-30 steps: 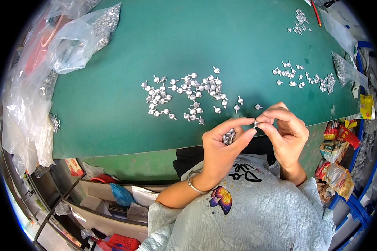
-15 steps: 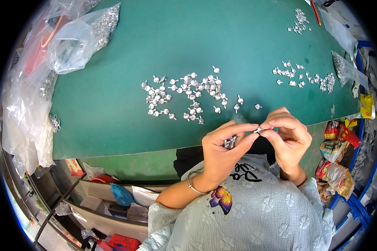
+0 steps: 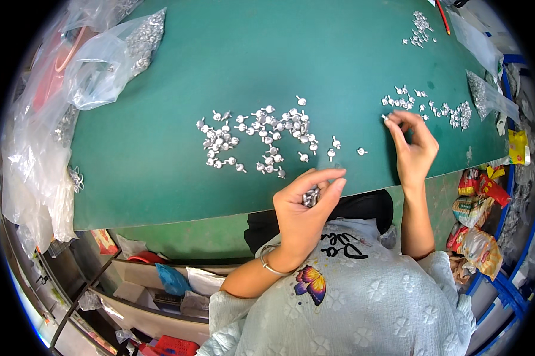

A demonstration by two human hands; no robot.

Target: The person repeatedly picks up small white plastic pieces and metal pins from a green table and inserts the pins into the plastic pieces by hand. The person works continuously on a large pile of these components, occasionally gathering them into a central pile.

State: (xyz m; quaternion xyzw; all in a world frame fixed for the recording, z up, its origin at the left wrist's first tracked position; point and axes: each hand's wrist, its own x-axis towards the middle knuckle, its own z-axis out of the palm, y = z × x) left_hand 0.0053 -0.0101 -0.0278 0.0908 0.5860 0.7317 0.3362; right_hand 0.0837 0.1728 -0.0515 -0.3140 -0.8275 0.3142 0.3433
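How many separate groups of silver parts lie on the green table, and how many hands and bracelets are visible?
Groups of silver parts: 3, the middle group, the right group, the far group
Hands: 2, left hand, right hand
Bracelet: 1
Total: 6

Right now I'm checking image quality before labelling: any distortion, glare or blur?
Head view: fisheye bends the green table edge and blackens the corners; soft glare on the plastic bags; left hand, right hand and small metal parts look sharp.

Clear plastic bags [image 3: 95, 77] lie left, colourful snack packets [image 3: 478, 196] right
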